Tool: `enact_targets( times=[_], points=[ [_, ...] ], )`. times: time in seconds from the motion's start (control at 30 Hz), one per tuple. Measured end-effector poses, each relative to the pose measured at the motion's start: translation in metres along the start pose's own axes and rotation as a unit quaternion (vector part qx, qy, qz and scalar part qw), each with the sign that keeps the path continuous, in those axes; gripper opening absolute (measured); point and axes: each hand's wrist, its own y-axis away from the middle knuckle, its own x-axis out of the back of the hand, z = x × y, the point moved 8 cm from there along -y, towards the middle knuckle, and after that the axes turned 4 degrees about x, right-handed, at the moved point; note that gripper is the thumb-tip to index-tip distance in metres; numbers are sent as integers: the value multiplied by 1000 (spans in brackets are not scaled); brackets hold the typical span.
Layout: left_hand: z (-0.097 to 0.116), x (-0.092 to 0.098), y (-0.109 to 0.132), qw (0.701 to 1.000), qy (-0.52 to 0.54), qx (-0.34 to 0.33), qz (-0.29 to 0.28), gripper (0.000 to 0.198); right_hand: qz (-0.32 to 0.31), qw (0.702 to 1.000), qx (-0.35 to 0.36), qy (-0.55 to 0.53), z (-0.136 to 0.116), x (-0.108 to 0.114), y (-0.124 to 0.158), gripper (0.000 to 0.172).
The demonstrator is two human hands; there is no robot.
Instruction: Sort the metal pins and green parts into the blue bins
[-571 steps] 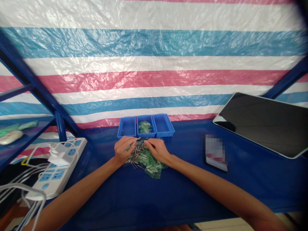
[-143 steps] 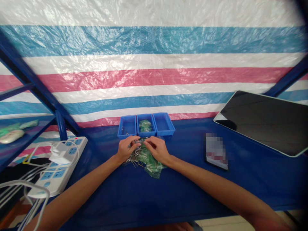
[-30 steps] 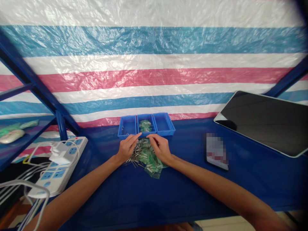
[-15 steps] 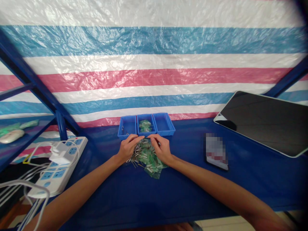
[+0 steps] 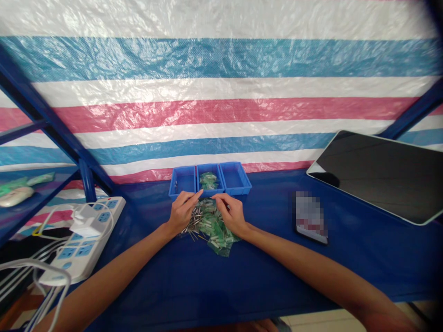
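Note:
A pile of green plastic packets (image 5: 218,235) lies on the table between my hands. Loose thin metal pins (image 5: 195,221) are heaped at its left side. My left hand (image 5: 182,213) is over the pins, one finger stretched toward the bins, and nothing shows at its fingertips. At the right edge of the pile, my right hand (image 5: 232,214) has thumb and fingers pinched together; whatever is between them is too small to make out. Just beyond stand three blue bins: the left bin (image 5: 183,175) holds a few small metal pieces, the middle bin (image 5: 208,192) holds green packets, and the right bin (image 5: 236,177) shows a bare floor.
To the right lie a phone-like object (image 5: 310,219), blurred out, and a large dark-screened panel (image 5: 380,177). A white power strip (image 5: 83,244) with cables occupies the left side. Blue frame posts (image 5: 86,180) and a striped plastic sheet (image 5: 224,110) border the table.
My left hand's fingertips have shifted a little left and up, away from the right fingertips. My right hand has barely moved, and the packets and pins look the same.

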Motion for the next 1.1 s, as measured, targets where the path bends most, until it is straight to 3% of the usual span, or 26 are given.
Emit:
enact_targets(
  times=[0.17, 0.33, 0.83, 1.1],
  points=[
    [-1, 0, 0, 1000, 9, 3, 1, 35, -1, 1000, 0, 1, 1, -1, 0, 25],
    [-1, 6, 1, 998, 43, 4, 37, 26, -4, 1000, -1, 2, 1, 0, 0, 25],
    [-4, 7, 2, 998, 17, 15, 61, 15, -16, 1000, 3, 13, 0, -2, -1, 29],
    [-8, 12, 3, 994, 23, 49, 92, 18, -73, 996, 29, 40, 3, -16, -1, 25]
  ],
)
